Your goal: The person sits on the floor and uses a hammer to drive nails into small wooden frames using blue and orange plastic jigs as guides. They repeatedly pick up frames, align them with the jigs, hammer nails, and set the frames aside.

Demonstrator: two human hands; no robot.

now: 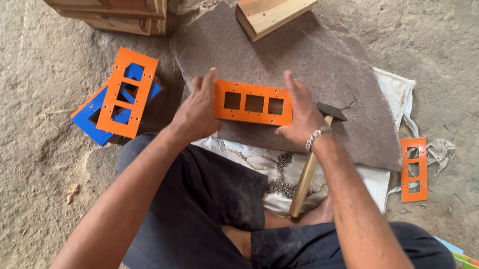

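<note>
**Orange plate held level over the felt mat**

Over the grey mat (316,66) on the floor, a seated person holds an orange plate (253,103) with three square holes. By the mat's left edge lies a stack of orange and blue plates (120,97). Left hand (198,110) has its fingers clamped on the plate's left end; right hand (300,114) grips the right end likewise. Right of that a hammer (310,164) lies on cloth, and another orange plate (413,169) sits off the mat's right corner. A wood block (275,6) rests at the mat's top edge. The step looks like lining up the plate, which calls for steady, level hands.
</note>
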